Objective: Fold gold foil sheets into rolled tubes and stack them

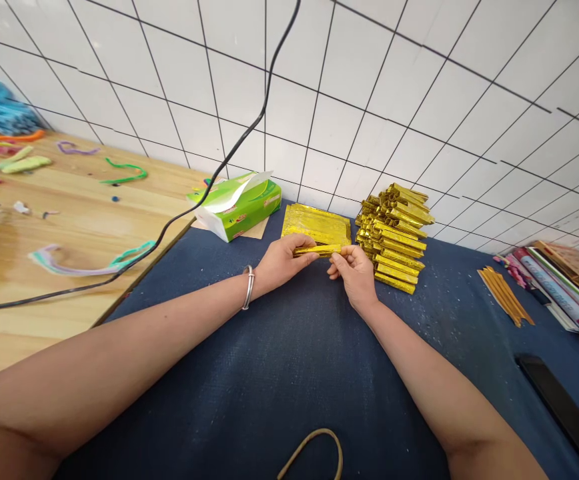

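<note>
Between my two hands is a narrow folded strip of gold foil paper point(325, 251), held level above the dark blue cloth. My left hand point(289, 260), with a silver bangle at its wrist, pinches the strip's left end. Thumb and fingers of my right hand point(354, 270) close on its right end. Just behind lies a flat stack of gold foil sheets point(317, 223), partly covered by my hands. To the right of my right hand rises a pile of folded gold foil tubes point(394, 240).
A green tissue pack point(239, 207) stands at the back left. A black cable point(239, 143) hangs across the view. Coloured fuzzy stems point(124, 172) lie on the wooden table point(84, 220). At right are brown strips point(505, 295), books point(564, 293) and a black phone-like object point(564, 407).
</note>
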`<state>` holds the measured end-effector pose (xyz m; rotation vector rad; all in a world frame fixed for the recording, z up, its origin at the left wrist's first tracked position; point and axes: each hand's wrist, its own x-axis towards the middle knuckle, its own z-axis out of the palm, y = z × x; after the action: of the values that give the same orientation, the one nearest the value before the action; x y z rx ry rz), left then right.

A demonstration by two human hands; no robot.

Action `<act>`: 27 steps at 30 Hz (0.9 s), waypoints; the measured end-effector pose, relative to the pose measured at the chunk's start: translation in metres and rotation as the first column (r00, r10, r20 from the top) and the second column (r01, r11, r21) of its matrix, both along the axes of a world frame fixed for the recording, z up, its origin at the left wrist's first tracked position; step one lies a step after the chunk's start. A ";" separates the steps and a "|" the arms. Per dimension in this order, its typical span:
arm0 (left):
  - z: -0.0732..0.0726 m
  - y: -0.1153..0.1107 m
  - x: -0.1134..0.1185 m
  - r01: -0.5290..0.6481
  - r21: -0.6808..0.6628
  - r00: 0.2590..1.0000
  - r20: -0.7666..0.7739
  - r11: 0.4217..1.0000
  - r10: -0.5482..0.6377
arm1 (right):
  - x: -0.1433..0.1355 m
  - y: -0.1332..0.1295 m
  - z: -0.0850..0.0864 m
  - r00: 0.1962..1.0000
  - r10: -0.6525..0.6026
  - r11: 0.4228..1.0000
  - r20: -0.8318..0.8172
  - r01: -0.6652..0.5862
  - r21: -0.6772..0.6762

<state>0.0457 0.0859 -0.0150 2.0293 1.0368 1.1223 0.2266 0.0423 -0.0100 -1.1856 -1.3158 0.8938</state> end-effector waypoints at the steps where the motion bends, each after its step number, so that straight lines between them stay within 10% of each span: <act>1: 0.000 0.000 0.000 -0.001 0.004 1.000 -0.005 1.000 0.001 | 0.000 0.000 0.000 1.000 0.000 1.000 0.003 0.000 -0.002; 27: 0.004 -0.003 0.000 0.026 -0.040 0.999 -0.044 0.999 -0.028 | 0.000 0.000 0.000 1.000 0.026 1.000 0.005 -0.026 -0.014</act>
<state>0.0460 0.0826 -0.0107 2.0400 1.0426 1.0391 0.2270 0.0420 -0.0099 -1.1852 -1.3340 0.9206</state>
